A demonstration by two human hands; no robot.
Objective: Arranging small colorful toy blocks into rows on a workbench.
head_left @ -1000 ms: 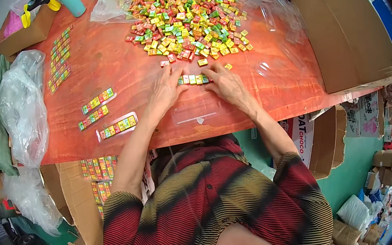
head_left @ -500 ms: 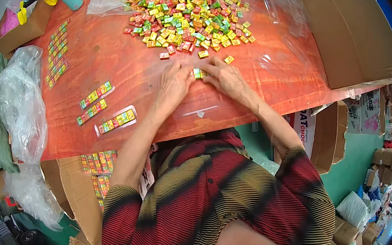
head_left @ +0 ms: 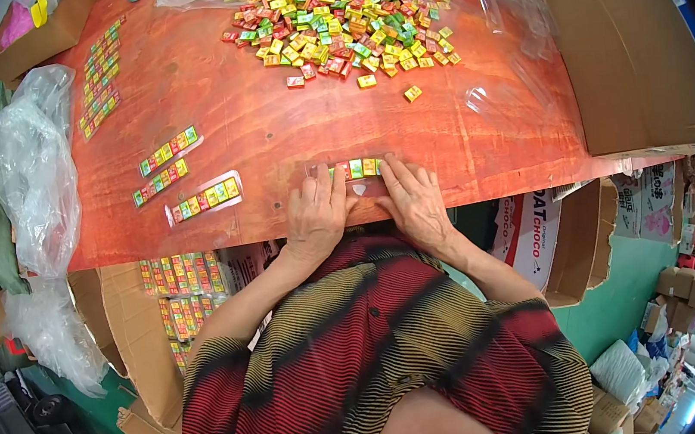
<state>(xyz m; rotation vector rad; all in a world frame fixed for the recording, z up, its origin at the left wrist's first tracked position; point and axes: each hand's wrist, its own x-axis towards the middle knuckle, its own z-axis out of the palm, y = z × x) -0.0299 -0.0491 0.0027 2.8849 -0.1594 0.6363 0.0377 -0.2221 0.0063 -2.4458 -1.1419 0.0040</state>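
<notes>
My left hand and my right hand lie side by side near the front edge of the red-brown table. Both press on a short row of small coloured square candies in a clear sleeve, fingertips at its two ends. Part of the row is hidden under my fingers. A big heap of loose coloured candies lies at the far side of the table. Three filled clear sleeves lie to the left of my hands.
More filled rows lie at the far left, by a cardboard box. Empty clear sleeves lie at the right. An open carton with packed rows stands below the table's left. A plastic bag hangs off the left edge. Large cardboard at right.
Both hands have drawn the short candy row back from the middle of the table toward the front edge, and the view has shifted with them.
</notes>
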